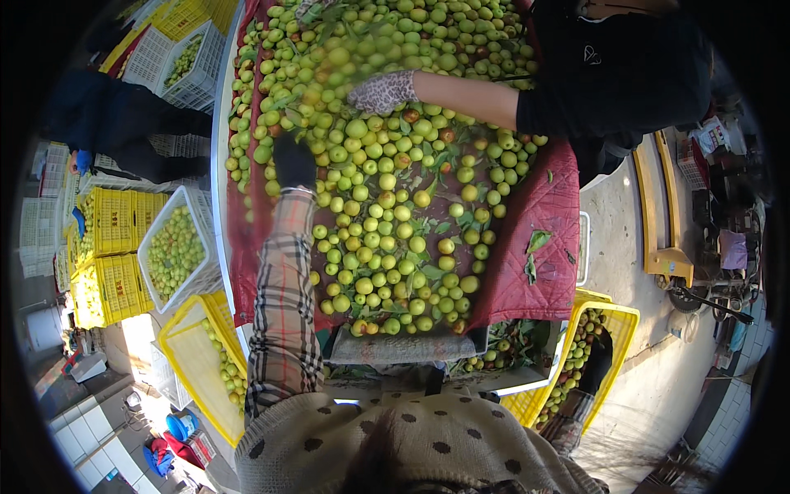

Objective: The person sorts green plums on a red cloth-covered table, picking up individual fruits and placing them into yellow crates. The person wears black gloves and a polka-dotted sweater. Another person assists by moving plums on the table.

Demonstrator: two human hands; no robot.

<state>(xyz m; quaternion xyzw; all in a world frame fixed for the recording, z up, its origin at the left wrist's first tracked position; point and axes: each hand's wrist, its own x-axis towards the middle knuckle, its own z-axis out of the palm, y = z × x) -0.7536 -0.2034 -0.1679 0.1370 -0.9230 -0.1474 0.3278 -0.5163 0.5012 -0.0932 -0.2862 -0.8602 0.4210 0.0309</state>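
Observation:
Many small green fruits (370, 222), like jujubes or small apples, some with brown patches, lie with loose leaves on a sorting table lined with quilted red cloth (531, 247). My left hand (294, 162), in a black glove, reaches onto the fruit at the table's left side; its fingers are blurred, and whether it holds any does not show. Down at the right, my right hand (597, 361), also in a black glove, is inside a yellow plastic crate (624, 346) partly filled with browner fruit. Its fingers are hidden in shadow.
A co-worker's hand in a spotted glove (384, 92) reaches over the fruit from the right. Another person (123, 123) stands at the left among stacked crates. A yellow crate (203, 364) is at my left, a white crate (176, 247) beyond it. A yellow pallet jack (669, 262) stands right.

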